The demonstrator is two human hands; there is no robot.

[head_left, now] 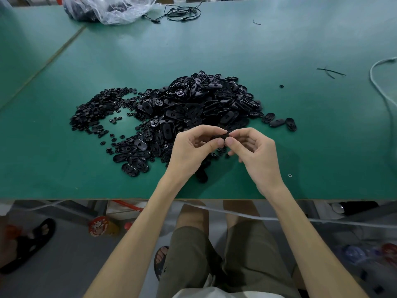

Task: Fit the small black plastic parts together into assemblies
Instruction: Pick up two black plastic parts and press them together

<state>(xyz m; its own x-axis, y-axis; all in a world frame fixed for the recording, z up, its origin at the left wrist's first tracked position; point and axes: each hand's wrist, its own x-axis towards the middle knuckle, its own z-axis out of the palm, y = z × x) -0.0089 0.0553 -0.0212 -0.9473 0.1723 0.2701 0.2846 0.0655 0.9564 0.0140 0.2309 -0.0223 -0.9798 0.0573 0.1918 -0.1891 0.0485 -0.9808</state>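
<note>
Green worktable [300,136]: heap of oval black shells [204,100] mid-surface, small round pieces [96,108] spread to its left.
Left hand [193,147] and right hand [253,151] both pinch one black part [221,137] between thumb and fingertips, held over the heap's near edge. Judged light, rigid, smooth moulded plastic; grip by the rim edges, thumbs pressing the faces, or it may slip.

Small-parts assembly workshop, hand-work bench: a long green-topped surface [64,168] carrying a bulk heap of black oval plastic parts [204,100] beside a spread of small round ones [96,108], a clear bag [111,9] at the far edge (contents dark, hard to make out), loose black wires [182,14], grey floor [64,265] below.
</note>
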